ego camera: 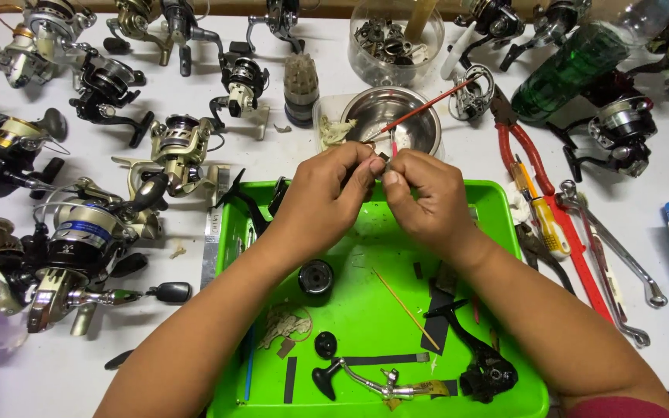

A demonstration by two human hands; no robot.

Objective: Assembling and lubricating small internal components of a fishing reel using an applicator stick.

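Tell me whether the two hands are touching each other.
Touching. The head view shows the left hand and right hand meeting fingertip to fingertip around a small dark part above the green tray.

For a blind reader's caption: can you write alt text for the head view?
Two hands, left hand and right hand, pinch a small dark part together above a green tray of reel pieces. Fishing reels crowd the white table on the left; a steel bowl and red pliers lie beyond and to the right.
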